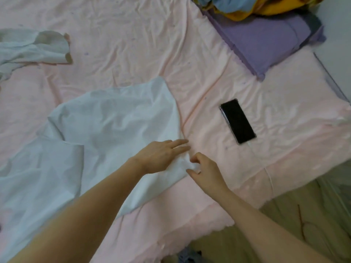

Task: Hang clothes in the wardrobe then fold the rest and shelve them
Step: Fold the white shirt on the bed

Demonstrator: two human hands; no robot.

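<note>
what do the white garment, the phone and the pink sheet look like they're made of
White garment: thin woven cloth, likely cotton, matte; it creases sharply and lies flat. Phone: glossy black glass face, apparently in a clear plastic case, going by its pale rim. Pink sheet: soft matte fabric, finely wrinkled.

The bed sheet (117,19) is pale pink with a few tiny purple specks, and the garment (106,118) spread on it is plain pale blue-white. The second garment (34,48) at the far left is off-white with tan edging. The phone (237,121) shows a black screen, the pillow (266,40) is lilac, and the bundled blanket (247,6) above it mixes mustard yellow with light blue.
</note>
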